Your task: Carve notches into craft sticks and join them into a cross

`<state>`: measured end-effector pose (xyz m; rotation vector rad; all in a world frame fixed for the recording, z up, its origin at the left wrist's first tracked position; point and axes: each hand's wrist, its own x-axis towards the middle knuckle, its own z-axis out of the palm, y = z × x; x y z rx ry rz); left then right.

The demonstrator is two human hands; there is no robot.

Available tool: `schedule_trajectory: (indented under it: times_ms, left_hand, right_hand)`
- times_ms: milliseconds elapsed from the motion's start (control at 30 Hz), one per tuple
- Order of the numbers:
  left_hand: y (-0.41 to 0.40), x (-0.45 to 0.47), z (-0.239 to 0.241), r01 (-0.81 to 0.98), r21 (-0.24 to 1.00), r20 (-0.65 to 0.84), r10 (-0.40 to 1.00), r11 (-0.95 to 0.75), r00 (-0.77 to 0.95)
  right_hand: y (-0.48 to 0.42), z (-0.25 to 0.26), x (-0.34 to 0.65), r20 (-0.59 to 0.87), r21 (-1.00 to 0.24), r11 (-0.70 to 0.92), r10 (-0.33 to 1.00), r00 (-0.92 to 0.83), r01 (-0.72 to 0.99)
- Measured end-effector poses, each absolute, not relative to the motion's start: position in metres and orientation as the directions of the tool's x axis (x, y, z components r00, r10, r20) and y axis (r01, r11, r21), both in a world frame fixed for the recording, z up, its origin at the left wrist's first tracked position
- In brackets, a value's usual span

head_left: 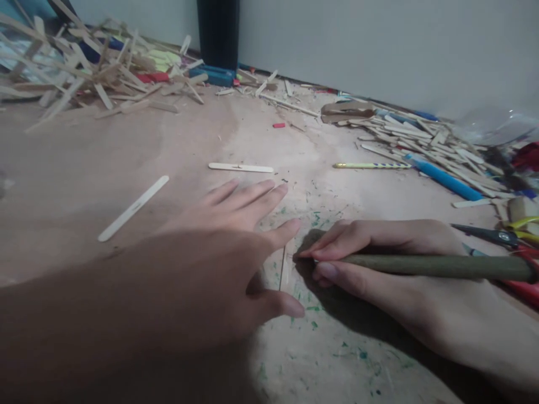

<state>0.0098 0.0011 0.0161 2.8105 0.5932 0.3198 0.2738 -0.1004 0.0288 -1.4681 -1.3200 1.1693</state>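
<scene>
My left hand point(219, 252) lies flat on the brown work surface point(177, 146), fingers spread, its index finger and thumb framing a thin wooden stick point(284, 268) that lies between them. My right hand point(379, 264) is closed round a long olive-green tool handle point(438, 266), held like a pen. The tool's tip touches the thin stick next to my left index fingertip. Green marks stain the surface around both hands.
Two loose flat sticks point(133, 207) point(241, 167) lie beyond my left hand. A striped pencil point(372, 165) and a blue pen point(446, 180) lie at right by a heap of sticks point(421, 140). Pliers point(501, 238) sit far right. A stick structure point(71, 67) stands back left.
</scene>
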Motion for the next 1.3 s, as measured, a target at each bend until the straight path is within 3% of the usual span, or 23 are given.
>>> schedule_trajectory:
  times_ms: [267, 600, 833, 1100, 1300]
  left_hand:
    - [0.002, 0.009, 0.014, 0.365, 0.228, 0.153, 0.403, -0.903, 0.903]
    - [0.030, 0.011, 0.020, 0.229, 0.134, 0.408, 0.264, -0.964, 0.874]
    - [0.035, 0.008, 0.010, 0.039, 0.220, 0.393, 0.125, -0.975, 0.911]
    - [0.035, 0.004, 0.029, 0.093, 0.201, 0.320, 0.155, -0.975, 0.934]
    - [0.031, 0.000, 0.043, 0.073, 0.379, 0.226, 0.169, -0.923, 0.959]
  right_hand:
    - [-0.098, 0.024, 0.284, -0.037, -0.960, -0.029, 0.999, -0.025, 0.280]
    - [-0.099, 0.026, 0.276, -0.078, -0.976, -0.076, 0.997, 0.001, 0.205]
    - [-0.099, 0.016, 0.279, -0.050, -0.979, -0.049, 0.999, -0.003, 0.197]
    - [-0.103, 0.015, 0.280, -0.079, -0.963, -0.077, 0.997, 0.003, 0.260]
    - [-0.103, 0.016, 0.279, -0.075, -0.966, -0.076, 0.997, 0.014, 0.248]
